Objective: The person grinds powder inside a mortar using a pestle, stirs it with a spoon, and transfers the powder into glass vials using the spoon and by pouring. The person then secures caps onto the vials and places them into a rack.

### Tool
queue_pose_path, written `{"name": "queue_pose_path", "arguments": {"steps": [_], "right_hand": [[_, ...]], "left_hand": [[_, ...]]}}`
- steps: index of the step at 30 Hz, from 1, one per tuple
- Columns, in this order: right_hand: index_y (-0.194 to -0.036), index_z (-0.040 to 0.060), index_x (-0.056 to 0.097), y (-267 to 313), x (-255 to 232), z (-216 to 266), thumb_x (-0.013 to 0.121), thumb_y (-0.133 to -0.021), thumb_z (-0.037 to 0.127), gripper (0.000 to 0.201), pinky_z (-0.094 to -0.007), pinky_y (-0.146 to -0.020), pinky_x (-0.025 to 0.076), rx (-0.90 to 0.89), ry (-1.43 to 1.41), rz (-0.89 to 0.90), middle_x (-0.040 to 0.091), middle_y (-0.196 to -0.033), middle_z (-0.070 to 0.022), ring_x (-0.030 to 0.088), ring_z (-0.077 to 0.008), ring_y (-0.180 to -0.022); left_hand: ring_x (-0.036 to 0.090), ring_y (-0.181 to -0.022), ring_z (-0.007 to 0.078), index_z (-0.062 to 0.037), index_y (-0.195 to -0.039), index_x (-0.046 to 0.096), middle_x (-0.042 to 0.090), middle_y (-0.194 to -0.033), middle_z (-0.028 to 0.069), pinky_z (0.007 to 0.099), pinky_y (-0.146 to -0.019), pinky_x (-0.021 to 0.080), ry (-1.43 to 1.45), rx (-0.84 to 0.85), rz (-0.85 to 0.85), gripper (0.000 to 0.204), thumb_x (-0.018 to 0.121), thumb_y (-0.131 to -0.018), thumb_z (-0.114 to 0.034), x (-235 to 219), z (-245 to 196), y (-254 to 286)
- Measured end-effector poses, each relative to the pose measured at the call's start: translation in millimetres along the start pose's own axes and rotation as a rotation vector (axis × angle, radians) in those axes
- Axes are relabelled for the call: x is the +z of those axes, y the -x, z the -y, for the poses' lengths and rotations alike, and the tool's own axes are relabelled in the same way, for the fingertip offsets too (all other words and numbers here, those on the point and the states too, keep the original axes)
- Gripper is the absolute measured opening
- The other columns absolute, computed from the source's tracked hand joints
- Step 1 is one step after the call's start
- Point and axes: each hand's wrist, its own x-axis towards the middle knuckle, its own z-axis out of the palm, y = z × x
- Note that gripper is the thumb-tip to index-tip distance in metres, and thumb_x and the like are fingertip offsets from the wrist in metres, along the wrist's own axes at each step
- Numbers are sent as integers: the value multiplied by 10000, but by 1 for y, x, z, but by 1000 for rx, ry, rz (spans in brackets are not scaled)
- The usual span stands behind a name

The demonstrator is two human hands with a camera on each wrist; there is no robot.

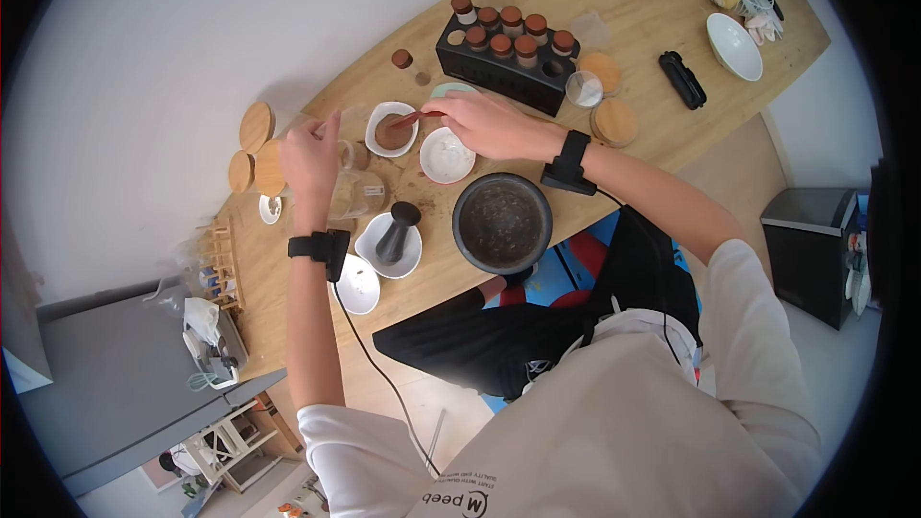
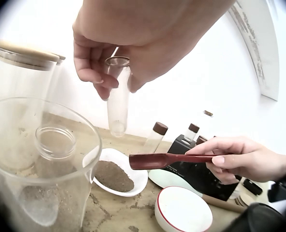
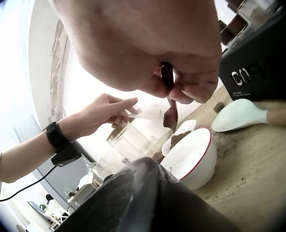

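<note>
My left hand point(image 1: 309, 161) pinches a small clear glass tube point(image 2: 117, 106) near its rim, the rounded end pointing down. In my right hand point(image 1: 494, 125) is the handle of a dark red scoop point(image 2: 152, 161), level over a white bowl point(image 2: 142, 181) of brown powder point(image 2: 115, 176). The tube hangs to the left of and above the scoop's tip in the left wrist view. Nearer me sits a red-rimmed white bowl point(image 1: 447, 155) with white contents. A pale green spatula point(image 3: 239, 116) with a wooden handle lies beyond it.
A grey mortar point(image 1: 502, 225) stands at the table's front edge, its pestle point(image 1: 396, 233) in a white bowl to the left. Behind is a black rack point(image 1: 504, 65) of brown-capped vials. Glass jars point(image 1: 357, 194) and round wooden lids point(image 1: 256, 127) crowd the left side.
</note>
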Motion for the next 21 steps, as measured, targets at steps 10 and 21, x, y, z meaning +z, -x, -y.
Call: {"name": "queue_pose_path", "arguments": {"steps": [10,21], "right_hand": [[-1402,4,577,-12,20,6,459,-1101,110,341,-513,-1011,497,119,-92,-47,676,-1249,-236,637,-419,-1204],[-1391,-30,578,-20,21,8,450,-1121,186,369,-507,-1014,501,106,-237,14,691,-1285,-263,644,-441,-1214]], "left_hand": [[735,-740,414,7,-1032,825,736,-776,235,478,-692,576,-58,162,-9,343,793,-938,-322,-7,-21,28],[749,-827,433,33,-1033,790,750,-826,247,480,-742,588,93,56,25,359,788,-946,-315,-5,-3,39]]}}
